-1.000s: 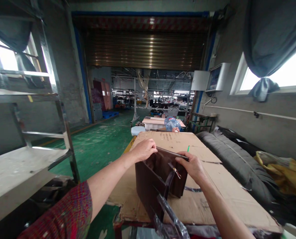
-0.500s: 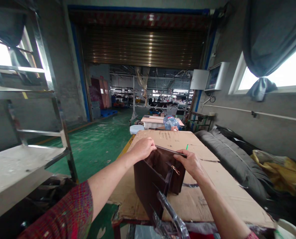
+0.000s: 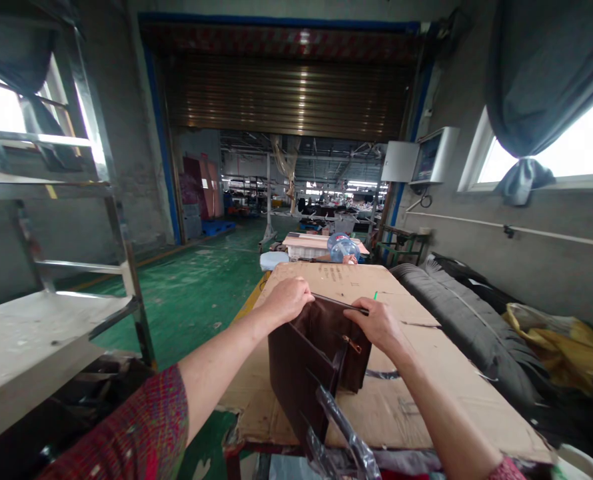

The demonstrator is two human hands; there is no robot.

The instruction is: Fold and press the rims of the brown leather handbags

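The left hand (image 3: 290, 298) and right hand (image 3: 378, 323), fingers clamped on a boxy dark-brown leather-look bag (image 3: 299, 373) at its far rim (image 3: 329, 300), seemingly hold it open, next needing even tension.

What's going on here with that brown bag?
Someone's left hand and right hand are pinching the far top edge of a dark brown bag. The bag stands open on flat cardboard. A gold-coloured zipper pull shows at its opening, and a plastic-wrapped handle hangs on the near side.
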